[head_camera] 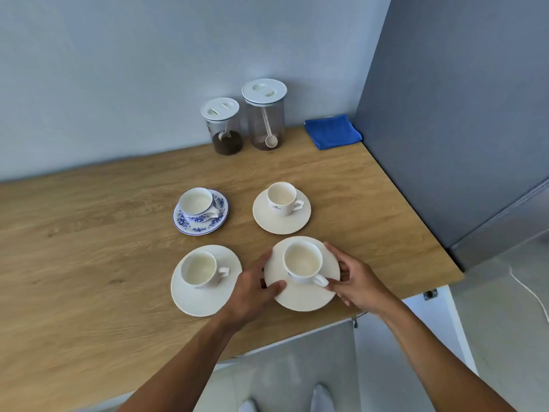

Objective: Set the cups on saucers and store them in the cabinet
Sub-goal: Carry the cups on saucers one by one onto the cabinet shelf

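Observation:
Several cups stand on saucers on the wooden counter (89, 248). Nearest me, a white cup (302, 263) sits on a white saucer (300, 298). My left hand (252, 289) grips that saucer's left rim, thumb on top. My right hand (356, 281) grips its right rim beside the cup's handle. To the left is another white cup (199, 268) on a white saucer (190, 301). Behind stand a blue-flowered cup (197, 203) on a matching saucer (190, 227) and a small white cup (280, 197) on a white saucer (267, 221).
Two lidded jars (221, 126) (264, 114) with scoops stand at the back wall, with a folded blue cloth (332, 131) to their right. A grey panel (460, 114) borders the counter on the right. A white cabinet door (439, 316) stands open below the counter's edge.

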